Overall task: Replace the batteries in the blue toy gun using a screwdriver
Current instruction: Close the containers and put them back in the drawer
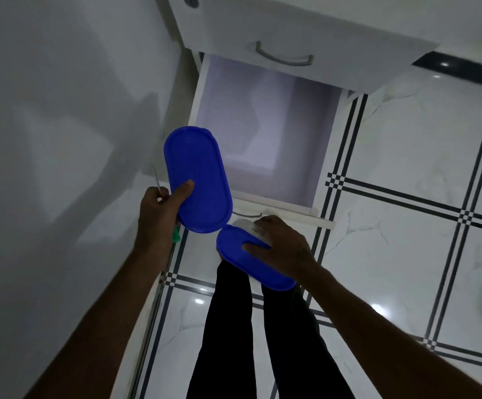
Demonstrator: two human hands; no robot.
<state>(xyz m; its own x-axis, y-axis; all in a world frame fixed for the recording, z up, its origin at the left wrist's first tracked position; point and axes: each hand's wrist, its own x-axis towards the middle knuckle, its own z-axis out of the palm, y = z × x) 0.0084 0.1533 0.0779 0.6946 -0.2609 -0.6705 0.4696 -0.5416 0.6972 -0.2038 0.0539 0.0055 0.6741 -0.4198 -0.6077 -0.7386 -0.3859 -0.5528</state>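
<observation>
My left hand (pixel 162 208) holds a blue oval lid (pixel 198 180) with the thumb on top. The same hand also holds a screwdriver (pixel 157 182): its thin metal shaft sticks up past the fingers and its green handle shows below the hand. My right hand (pixel 280 243) grips a second blue oval lid (pixel 251 260), which sits on a white container (pixel 248 227) that my fingers mostly hide. Both hands hover in front of an open lower drawer (pixel 263 133). No blue toy gun and no batteries are in view.
A white cabinet with an upper drawer and its metal handle (pixel 284 57) stands above the open drawer. A white wall (pixel 47 125) fills the left. My legs in black trousers (pixel 234 326) stand on glossy white floor tiles with black stripes (pixel 406 197).
</observation>
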